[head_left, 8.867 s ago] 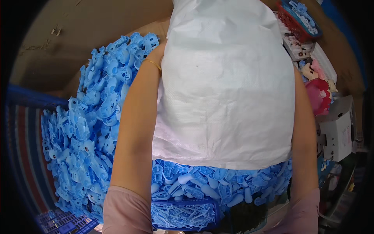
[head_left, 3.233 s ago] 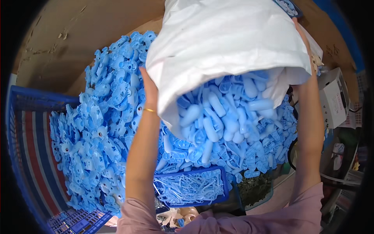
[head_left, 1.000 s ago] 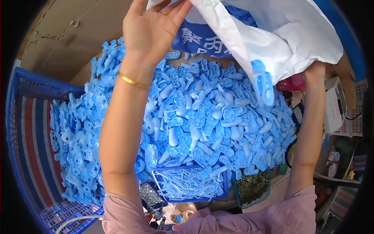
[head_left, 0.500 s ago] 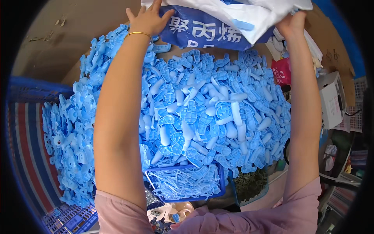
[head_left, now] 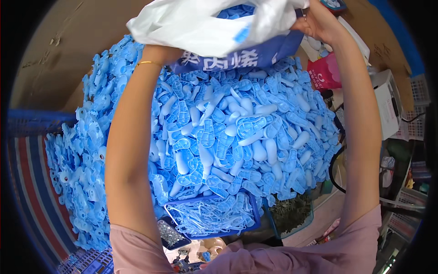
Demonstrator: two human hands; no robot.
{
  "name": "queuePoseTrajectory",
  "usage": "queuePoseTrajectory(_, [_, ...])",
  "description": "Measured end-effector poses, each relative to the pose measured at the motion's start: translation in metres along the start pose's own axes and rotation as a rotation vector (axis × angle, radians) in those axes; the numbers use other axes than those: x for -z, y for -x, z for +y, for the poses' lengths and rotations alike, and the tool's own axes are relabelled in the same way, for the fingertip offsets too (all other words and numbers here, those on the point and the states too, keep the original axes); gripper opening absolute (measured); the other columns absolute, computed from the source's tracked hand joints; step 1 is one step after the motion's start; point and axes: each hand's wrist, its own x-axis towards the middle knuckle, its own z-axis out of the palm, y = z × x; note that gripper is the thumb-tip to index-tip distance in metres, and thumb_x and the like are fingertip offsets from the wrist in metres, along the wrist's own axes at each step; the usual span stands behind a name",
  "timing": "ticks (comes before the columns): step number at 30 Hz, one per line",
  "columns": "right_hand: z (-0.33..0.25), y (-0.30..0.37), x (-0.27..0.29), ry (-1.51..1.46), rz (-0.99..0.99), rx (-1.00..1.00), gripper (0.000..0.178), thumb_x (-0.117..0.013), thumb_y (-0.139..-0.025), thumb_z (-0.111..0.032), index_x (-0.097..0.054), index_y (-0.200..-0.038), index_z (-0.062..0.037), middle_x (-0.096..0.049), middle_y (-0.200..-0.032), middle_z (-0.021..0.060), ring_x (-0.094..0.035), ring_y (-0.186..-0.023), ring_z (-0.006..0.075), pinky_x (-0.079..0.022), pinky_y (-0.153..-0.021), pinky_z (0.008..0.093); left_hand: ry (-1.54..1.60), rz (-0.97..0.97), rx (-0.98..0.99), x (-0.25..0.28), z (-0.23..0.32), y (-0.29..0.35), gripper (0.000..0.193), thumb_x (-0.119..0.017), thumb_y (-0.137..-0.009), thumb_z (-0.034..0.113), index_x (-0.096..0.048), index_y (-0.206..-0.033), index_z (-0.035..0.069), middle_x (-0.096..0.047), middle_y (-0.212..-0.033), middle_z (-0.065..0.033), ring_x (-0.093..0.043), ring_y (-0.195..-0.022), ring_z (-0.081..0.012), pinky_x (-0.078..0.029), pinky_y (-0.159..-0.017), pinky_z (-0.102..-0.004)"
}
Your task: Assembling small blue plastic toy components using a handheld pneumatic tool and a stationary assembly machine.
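A white and blue woven sack (head_left: 200, 28) hangs over the far side of a big heap of light-blue plastic parts (head_left: 237, 123). Blue pieces show through its mouth. My right hand (head_left: 315, 23) grips the sack's edge at the upper right. At the sack's left side, my left hand (head_left: 162, 54) reaches under the folded white rim, which hides its fingers. The heaped parts are hollow, sole-shaped halves, ribbed inside and smooth outside. More blue moulded parts of another shape (head_left: 93, 132) are piled on the left.
Near me stands a blue tray (head_left: 258, 223) of thin pale-blue sticks, beside a clear box (head_left: 301, 221) of dark bits. A small dark box (head_left: 172, 235) holds silvery pieces. To the right are a pink packet (head_left: 325, 73) and a white box (head_left: 388, 102). Striped cloth (head_left: 39, 182) lies left.
The sack has moved left and toward me, its white rim folding over. My left hand, spread on the sack before, is now lower and under the rim. My right hand has shifted left with it.
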Motion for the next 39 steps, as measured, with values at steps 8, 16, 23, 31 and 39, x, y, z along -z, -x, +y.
queuePoseTrajectory(8, [-0.023,-0.029,-0.14,-0.309,0.729,0.579,0.059,-0.049,-0.105,-0.037,-0.035,-0.152,-0.0052,-0.052,-0.144,0.0204,-0.058,-0.128,0.034,-0.047,-0.108,0.0482,0.326,-0.257,0.047,0.105,0.106,0.02,0.054,-0.062,-0.093,0.046,-0.057,-0.141,0.02,-0.06,-0.138,-0.0128,-0.049,-0.134,-0.0358,-0.04,-0.109,-0.0436])
queuePoseTrajectory(16, [0.034,-0.029,-0.056,1.837,0.605,0.261,0.087,-0.073,-0.086,-0.037,-0.031,-0.159,-0.0147,-0.022,-0.162,0.0269,-0.028,-0.148,0.0431,-0.019,-0.123,0.055,-0.569,0.4,0.31,0.037,0.045,-0.028,0.073,-0.059,-0.092,0.062,-0.04,-0.155,0.03,-0.037,-0.161,-0.0085,-0.036,-0.144,-0.038,-0.032,-0.114,-0.0551])
queuePoseTrajectory(23, [0.063,-0.063,-0.048,1.962,0.566,-0.28,0.062,-0.058,-0.093,-0.042,-0.047,-0.151,-0.0209,-0.023,-0.165,0.0199,-0.03,-0.149,0.0382,-0.022,-0.122,0.052,-0.09,-0.124,0.189,-0.008,-0.012,-0.054,0.067,-0.046,-0.096,0.067,-0.043,-0.153,0.032,-0.052,-0.151,-0.0068,-0.041,-0.143,-0.0354,-0.023,-0.113,-0.0635])
queuePoseTrajectory(31, [0.038,0.021,-0.052,1.028,0.756,0.166,0.039,-0.073,-0.087,-0.026,-0.071,-0.121,-0.0066,-0.069,-0.123,0.0205,-0.069,-0.098,0.0296,-0.055,-0.088,0.0376,-0.328,0.317,0.21,-0.006,0.031,-0.008,0.053,-0.058,-0.095,0.055,-0.057,-0.139,0.026,-0.051,-0.147,-0.0101,-0.039,-0.14,-0.0332,-0.013,-0.109,-0.0748])
queuePoseTrajectory(39, [0.145,0.099,0.012,1.266,0.588,-0.665,0.04,-0.067,-0.09,-0.029,-0.067,-0.122,-0.0045,-0.072,-0.109,0.0157,-0.07,-0.101,0.029,-0.055,-0.09,0.0374,0.186,0.635,-0.041,0.021,0.064,0.064,0.037,-0.072,-0.091,0.037,-0.065,-0.12,0.015,-0.059,-0.13,-0.0045,-0.051,-0.121,-0.0302,-0.021,-0.112,-0.064])
